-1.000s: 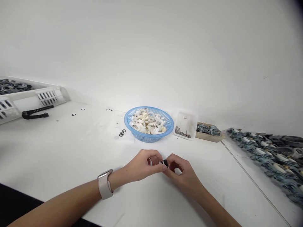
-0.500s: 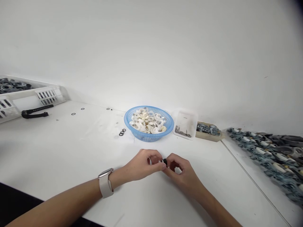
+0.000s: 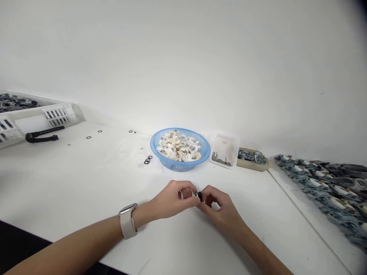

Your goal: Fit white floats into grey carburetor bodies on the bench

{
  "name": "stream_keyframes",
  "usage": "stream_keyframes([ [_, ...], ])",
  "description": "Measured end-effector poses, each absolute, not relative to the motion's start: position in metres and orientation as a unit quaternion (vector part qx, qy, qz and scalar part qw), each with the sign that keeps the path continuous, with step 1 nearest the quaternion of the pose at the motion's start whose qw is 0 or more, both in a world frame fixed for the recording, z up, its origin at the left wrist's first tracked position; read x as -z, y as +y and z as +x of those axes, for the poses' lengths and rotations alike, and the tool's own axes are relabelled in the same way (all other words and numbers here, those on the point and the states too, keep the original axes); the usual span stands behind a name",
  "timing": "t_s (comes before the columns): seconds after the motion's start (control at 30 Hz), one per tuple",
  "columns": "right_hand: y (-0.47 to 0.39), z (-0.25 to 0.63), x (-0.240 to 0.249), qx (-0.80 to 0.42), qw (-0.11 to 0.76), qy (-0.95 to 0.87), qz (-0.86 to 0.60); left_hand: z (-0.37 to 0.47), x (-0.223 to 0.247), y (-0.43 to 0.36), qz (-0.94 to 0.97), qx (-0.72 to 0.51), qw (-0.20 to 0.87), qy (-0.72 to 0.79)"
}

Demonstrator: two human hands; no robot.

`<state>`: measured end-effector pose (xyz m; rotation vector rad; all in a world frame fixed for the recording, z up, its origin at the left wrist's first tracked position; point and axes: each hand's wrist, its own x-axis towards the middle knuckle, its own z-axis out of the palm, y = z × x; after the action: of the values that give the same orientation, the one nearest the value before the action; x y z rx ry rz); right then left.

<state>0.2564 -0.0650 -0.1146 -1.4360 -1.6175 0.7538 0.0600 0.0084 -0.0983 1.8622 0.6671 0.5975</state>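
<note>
Between the fingertips of both hands is a small black ring-like part, partly hidden by the fingers. My left hand, with a pale-banded watch on its wrist, pinches it from the left. From the right, the thumb and fingers of my right hand close on the same part. Just beyond the hands stands a blue basket filled with white plastic pieces. A few black rings lie on the white table, left of the basket.
Right of the basket are a clear tray with metal pins and a box of grey parts. Many grey parts are piled at the right. At the left are a white crate and a black watch.
</note>
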Motion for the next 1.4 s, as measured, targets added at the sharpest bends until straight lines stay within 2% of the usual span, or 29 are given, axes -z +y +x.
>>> stream_keyframes([
  [1.4,-0.0645,0.2607,0.1155,-0.217,0.385,-0.711,-0.547,0.0597,0.1012,0.0074,0.788,-0.245,0.496,0.268],
])
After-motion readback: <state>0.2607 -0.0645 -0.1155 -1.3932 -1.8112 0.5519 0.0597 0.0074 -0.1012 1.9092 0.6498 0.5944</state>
